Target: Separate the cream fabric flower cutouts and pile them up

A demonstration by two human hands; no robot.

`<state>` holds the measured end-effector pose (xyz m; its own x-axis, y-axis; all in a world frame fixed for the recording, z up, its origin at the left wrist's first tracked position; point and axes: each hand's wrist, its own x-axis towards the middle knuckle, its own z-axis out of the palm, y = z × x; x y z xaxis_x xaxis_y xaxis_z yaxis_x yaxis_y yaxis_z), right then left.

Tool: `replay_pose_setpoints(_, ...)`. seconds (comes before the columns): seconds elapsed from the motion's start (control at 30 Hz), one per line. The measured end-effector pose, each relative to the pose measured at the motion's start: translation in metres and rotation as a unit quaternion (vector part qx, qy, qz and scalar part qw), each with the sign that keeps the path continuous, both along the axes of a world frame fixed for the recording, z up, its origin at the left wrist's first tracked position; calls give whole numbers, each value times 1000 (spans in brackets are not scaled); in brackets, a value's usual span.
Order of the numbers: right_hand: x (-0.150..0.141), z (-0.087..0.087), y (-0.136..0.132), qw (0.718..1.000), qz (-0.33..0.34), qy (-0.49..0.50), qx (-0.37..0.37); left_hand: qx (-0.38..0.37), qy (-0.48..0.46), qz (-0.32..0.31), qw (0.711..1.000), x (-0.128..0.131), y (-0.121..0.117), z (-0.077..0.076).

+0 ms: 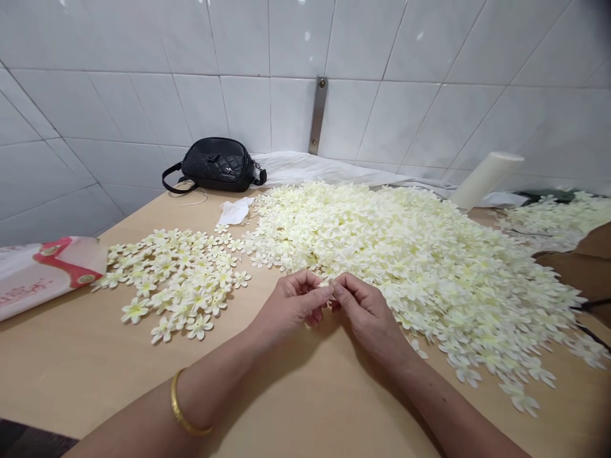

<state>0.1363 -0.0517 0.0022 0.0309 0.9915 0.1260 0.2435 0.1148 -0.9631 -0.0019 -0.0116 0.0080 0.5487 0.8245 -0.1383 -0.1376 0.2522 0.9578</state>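
Note:
My left hand (296, 299) and my right hand (365, 310) meet over the table, their thumbs and fingertips pinched together. A pale bit between the fingertips looks like part of an artificial flower (325, 284); the fingers hide most of it. Right behind both hands spreads a large heap of cream-white artificial flowers (382, 235) with yellowish centres, reaching far to the right. To the left of my left hand lies a smaller, looser group of the same flowers (179, 273). A gold bangle (177, 404) circles my left wrist.
Along the tiled wall sits a black quilted bag (218, 164) beside a scrap of white paper (235, 210). A white roll (487, 180) leans at the back right. A red-and-white package (50, 273) rests on the wooden table (305, 394) at left. Brown cardboard (580, 270) is at right.

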Motion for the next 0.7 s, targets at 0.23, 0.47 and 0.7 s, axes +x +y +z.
replay_pose_setpoints(0.23, -3, -4, 1, 963, 3, 245, -111, -70, -93, -43, 992, 0, 2, -3)
replay_pose_setpoints(0.47, -3, -2, 0, 996, -24, 86, -20, -105, -113, -23, 988, 1, 1, -5)
replay_pose_setpoints(0.7, -8, -2, -4, 967, -66, -182, 166, -31, -10, 1, 999, 2, 0, -5)
